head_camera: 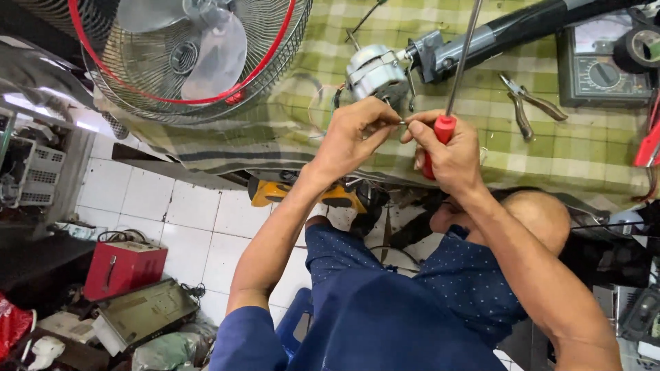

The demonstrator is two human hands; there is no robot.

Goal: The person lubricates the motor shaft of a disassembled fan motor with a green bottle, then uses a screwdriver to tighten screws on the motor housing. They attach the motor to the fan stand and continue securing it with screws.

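Head view: two hands meet over a small part at a bare fan motor on a checked cloth.

The left hand pinches a tiny piece, too small to identify, just under the fan motor. The right hand is clenched around the red-handled screwdriver, its fingertips also at the piece. Judged from this, the piece could slip and drop off the cloth's edge toward the cluttered floor, or the long shaft could swing into the motor's wires. Pliers and a meter lie well apart.
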